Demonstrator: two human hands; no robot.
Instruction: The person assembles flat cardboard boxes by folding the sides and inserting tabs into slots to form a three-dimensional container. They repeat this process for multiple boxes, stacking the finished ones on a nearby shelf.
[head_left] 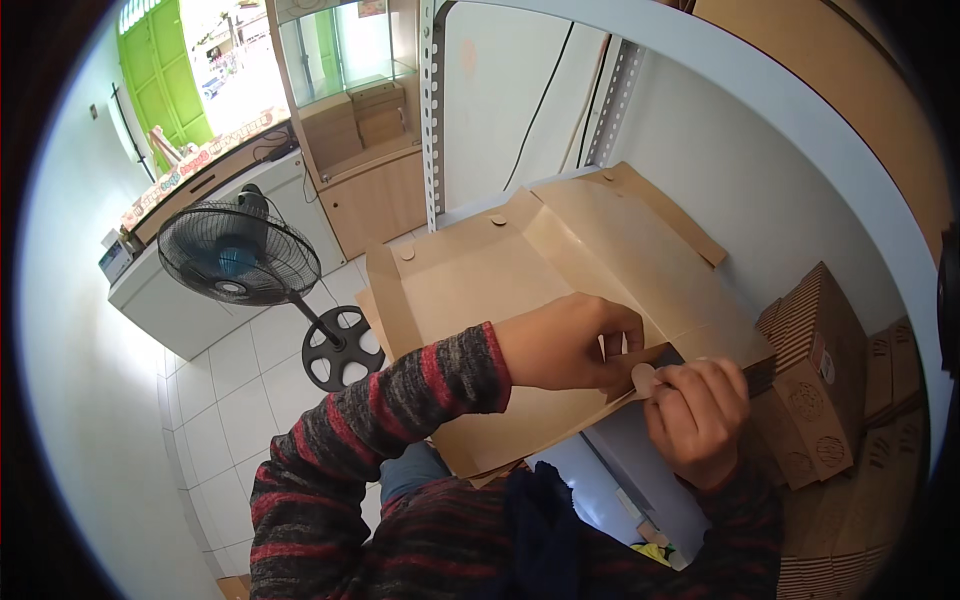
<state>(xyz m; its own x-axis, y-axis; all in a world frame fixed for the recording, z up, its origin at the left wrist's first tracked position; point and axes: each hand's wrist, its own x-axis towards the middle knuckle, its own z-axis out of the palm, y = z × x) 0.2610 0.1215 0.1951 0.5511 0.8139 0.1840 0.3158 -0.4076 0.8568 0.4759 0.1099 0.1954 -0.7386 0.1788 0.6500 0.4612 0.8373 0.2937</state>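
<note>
A brown cardboard box (480,300) lies unfolded in front of me on a shelf. Its side walls are partly raised, and the lid panel (610,240) spreads toward the far right. Small rounded tabs stick up along the far edge. At the near right corner, my left hand (570,345) reaches in with fingers curled on a corner flap; its fingertips are partly hidden. Beside it, my right hand (700,415) pinches the edge of the same corner, next to a rounded tab (643,378). The two hands are close together but apart.
Several brown cardboard boxes (815,370) are stacked at the right. A perforated metal shelf post (432,120) rises behind the box. To the left stand a black fan (240,255), a white counter (200,310) and a glass-and-wood cabinet (375,200) on a tiled floor.
</note>
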